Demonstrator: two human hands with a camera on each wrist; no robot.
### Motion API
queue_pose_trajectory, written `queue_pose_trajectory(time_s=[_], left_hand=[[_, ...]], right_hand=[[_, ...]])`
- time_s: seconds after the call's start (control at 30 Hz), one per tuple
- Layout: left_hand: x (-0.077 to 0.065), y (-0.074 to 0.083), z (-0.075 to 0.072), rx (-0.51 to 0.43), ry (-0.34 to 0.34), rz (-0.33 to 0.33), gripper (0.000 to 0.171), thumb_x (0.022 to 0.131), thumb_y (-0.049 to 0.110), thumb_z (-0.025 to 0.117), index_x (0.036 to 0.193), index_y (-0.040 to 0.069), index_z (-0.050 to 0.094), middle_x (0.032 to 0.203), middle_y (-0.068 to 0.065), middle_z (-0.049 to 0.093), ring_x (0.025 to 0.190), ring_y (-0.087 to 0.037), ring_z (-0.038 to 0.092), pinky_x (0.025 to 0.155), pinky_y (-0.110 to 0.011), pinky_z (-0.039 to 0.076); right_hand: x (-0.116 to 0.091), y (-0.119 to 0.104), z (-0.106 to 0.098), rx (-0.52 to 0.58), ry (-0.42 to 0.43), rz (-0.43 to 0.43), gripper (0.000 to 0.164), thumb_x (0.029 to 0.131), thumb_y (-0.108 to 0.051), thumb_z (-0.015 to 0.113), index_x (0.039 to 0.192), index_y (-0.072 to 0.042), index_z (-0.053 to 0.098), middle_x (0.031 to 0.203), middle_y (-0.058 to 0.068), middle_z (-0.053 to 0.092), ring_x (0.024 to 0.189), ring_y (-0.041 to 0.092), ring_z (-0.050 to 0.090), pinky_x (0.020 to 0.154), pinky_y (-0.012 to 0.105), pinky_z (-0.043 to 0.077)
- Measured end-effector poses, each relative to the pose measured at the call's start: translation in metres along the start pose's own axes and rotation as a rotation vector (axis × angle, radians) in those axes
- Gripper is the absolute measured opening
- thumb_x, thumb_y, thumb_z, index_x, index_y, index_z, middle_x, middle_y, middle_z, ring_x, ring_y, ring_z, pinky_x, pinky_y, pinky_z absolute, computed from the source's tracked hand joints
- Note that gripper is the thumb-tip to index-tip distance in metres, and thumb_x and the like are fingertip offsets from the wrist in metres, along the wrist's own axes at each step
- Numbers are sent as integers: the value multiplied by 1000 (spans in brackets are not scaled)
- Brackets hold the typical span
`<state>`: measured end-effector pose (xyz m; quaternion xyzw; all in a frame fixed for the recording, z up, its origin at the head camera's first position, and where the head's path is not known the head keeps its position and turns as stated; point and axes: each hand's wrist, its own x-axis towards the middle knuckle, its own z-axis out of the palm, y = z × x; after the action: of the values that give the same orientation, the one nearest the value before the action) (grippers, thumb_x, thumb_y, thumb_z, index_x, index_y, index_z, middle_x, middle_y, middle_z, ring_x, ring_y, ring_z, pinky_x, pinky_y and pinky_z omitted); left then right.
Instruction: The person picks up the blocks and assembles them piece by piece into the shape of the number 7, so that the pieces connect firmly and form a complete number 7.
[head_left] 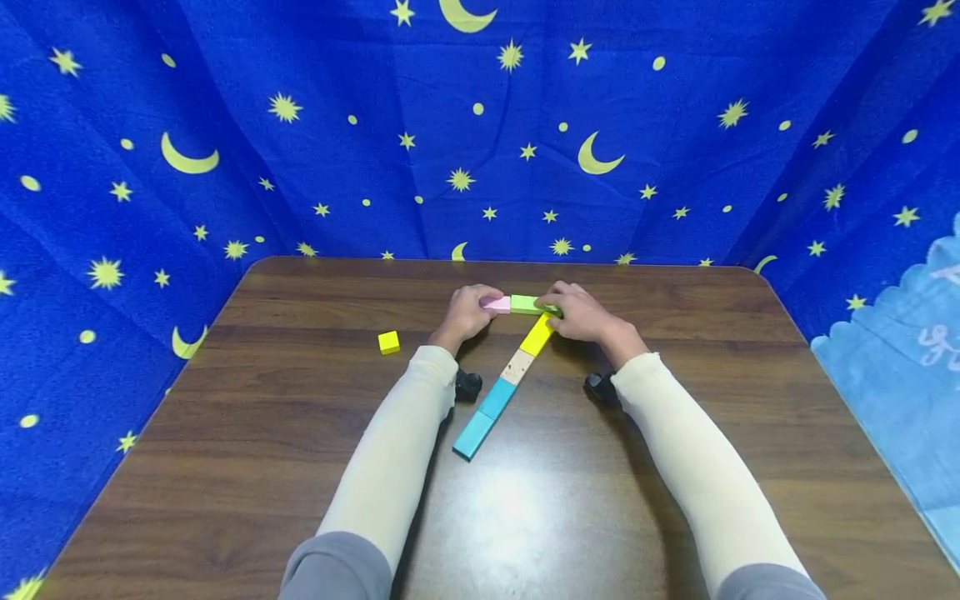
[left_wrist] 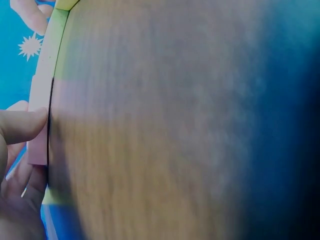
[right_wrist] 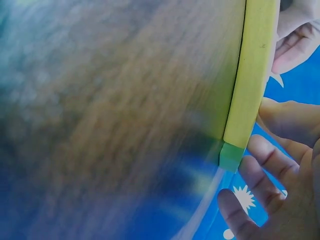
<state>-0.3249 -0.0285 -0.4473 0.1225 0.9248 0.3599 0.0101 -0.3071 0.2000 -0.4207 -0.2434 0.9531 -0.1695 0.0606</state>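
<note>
In the head view, a pink block (head_left: pixel 497 305) lies end to end with a light green block (head_left: pixel 524 305) near the table's far side. My left hand (head_left: pixel 467 315) pinches the pink block, thumb on its near face and fingers behind. At the green block's right end my right hand (head_left: pixel 581 313) holds on with curled fingers, its thumb beside the top of a yellow block (head_left: pixel 536 336). From there a slanting row runs toward me: yellow, a plain wooden block (head_left: pixel 517 367), then two teal blocks (head_left: pixel 497 398). The right wrist view shows fingertips at the green end (right_wrist: pixel 230 157).
A small yellow cube (head_left: pixel 388 342) sits alone left of my left hand on the brown wooden table (head_left: pixel 285 467). Blue star-and-moon cloth (head_left: pixel 360 167) hangs behind the table and along its sides. Black wrist cameras (head_left: pixel 468 386) hang under both forearms.
</note>
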Motion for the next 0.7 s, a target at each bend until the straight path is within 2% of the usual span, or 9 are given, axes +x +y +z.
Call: queue_pose_trajectory(time_s=[0.4,0.7], left_hand=[[2,0,2,3,-7,-37,33,89,8,71,121,12,71,131,-6,69,127,-29,55,113,-39,39],[1,0,3,-18,9,-29,33,87,7,72,120,10,72,128,-8,70,124,-28,58,111,-37,42]], right_hand=[[1,1,2,6,-7,14,40,94,-13,60,134,-10,62,131,17,54,114,33,48,101,49,42],[0,0,1,9,-7,21,41,94,-13,60,134,-10,62,133,17,54,116,34,48,103,51,42]])
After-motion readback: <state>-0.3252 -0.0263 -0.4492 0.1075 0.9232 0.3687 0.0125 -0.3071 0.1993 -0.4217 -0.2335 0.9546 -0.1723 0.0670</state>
